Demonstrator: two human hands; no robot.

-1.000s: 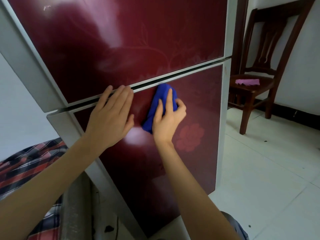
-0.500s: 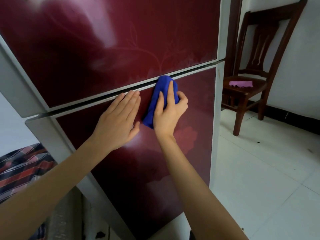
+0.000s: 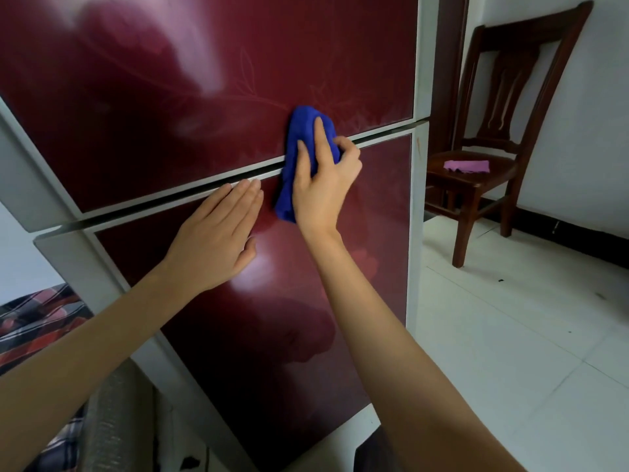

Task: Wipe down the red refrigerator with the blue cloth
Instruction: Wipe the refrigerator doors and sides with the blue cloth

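The right hand is pressing the blue cloth flat against the red refrigerator, its fingers spreading over the bunched fabric and pinning it rather than pinching it. The cloth is lying with its long axis nearly upright, straddling the seam between the upper and lower doors (the top of it is sitting on the upper door). The left hand is resting open on the lower door just beside the cloth, fingers together, bracing. The wiping hand is the nearer one to the unwiped upper panel, which lies up and left of it.
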